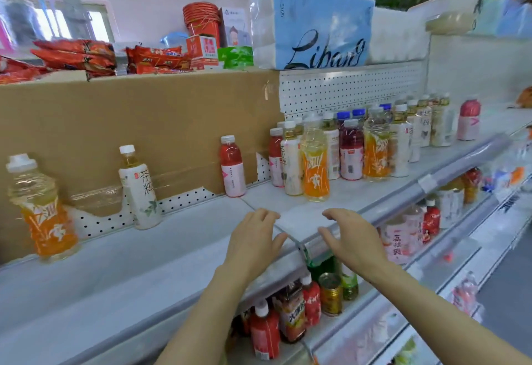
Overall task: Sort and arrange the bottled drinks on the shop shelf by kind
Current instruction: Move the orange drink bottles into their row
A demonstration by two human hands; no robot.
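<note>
**Bottled drinks: hands empty over shelf edge**

Bottled drinks are standing on the pale grey shelf: orange-labelled sports bottle far left, white tea bottle, pink-red juice bottle, mixed cluster right. Left hand and right hand are hovering spread, grasping nothing.

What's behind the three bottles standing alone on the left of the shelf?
A big sheet of brown cardboard stands behind the orange-label bottle, the white tea bottle and the pink bottle. White pegboard peeks out below its torn edge; the rest is covered.
</note>
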